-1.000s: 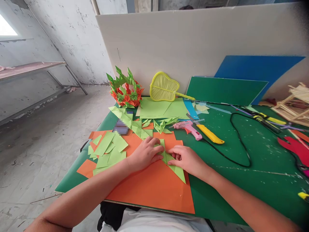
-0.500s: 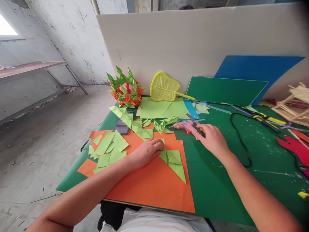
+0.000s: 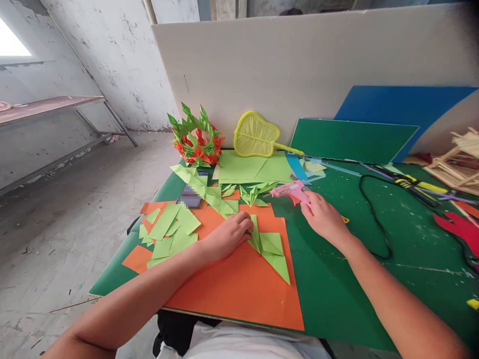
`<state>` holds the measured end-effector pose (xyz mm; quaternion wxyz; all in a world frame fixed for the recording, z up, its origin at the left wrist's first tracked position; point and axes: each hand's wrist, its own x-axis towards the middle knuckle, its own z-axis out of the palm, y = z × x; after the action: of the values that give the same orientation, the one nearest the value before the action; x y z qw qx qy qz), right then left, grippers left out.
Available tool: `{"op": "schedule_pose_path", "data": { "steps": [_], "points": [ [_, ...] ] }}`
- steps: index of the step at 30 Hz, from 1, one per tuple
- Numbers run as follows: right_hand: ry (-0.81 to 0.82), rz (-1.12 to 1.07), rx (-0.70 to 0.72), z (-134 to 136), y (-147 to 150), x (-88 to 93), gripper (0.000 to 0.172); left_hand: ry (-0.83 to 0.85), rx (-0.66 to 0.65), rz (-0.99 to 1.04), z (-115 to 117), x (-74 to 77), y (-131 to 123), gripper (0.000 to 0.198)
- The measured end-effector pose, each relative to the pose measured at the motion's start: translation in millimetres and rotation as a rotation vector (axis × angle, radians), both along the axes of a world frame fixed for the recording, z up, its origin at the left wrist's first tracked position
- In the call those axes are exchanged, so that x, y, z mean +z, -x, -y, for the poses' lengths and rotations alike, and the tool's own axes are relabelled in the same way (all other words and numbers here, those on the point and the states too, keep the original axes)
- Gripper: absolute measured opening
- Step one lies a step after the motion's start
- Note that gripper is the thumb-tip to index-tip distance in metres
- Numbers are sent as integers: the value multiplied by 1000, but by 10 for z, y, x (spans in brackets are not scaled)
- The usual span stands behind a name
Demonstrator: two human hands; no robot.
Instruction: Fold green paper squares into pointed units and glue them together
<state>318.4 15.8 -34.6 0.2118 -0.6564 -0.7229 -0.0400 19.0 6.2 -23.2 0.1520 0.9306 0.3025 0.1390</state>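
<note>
My left hand (image 3: 231, 234) rests over the orange paper sheet (image 3: 239, 299), its fingers closed on the upper end of a folded light-green paper piece (image 3: 273, 244). A flap of that piece stands up beside the fingertips. In my right hand (image 3: 324, 217) is a pink hot glue gun (image 3: 290, 190), gripped by its handle with the nozzle pointing left. Behind the left hand runs a strip of folded green paper (image 3: 213, 197). Pointed green paper leaves (image 3: 254, 193) lie below the glue gun's nozzle side. Cut green paper pieces (image 3: 174, 229) are piled left of my left hand.
A green and orange paper crown-like ring (image 3: 198, 137), a yellow fan (image 3: 256, 134) and green sheets (image 3: 239, 167) stand or lie at the back. On the right, a black cord (image 3: 374, 229) loops across the green table (image 3: 337, 299). A yellow-edged item (image 3: 345, 219) shows behind my right wrist.
My right hand has shifted left and closed around the glue gun's handle, tilting it level. The green paper's flap by my left fingers has risen slightly.
</note>
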Motion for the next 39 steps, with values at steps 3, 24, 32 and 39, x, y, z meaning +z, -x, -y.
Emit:
{"op": "schedule_pose_path", "data": {
  "steps": [3, 24, 32, 39],
  "points": [
    [51, -108, 86, 98, 83, 122, 33, 25, 0, 35, -7, -9, 21, 5],
    [-293, 279, 440, 233, 326, 235, 23, 19, -44, 171, -10, -50, 65, 19],
    [-226, 234, 487, 276, 338, 289, 32, 47, -31, 153, 11, -5, 58, 18],
    [-220, 215, 531, 301, 248, 333, 28, 52, -38, 147, -11, -34, 73, 18]
  ]
}}
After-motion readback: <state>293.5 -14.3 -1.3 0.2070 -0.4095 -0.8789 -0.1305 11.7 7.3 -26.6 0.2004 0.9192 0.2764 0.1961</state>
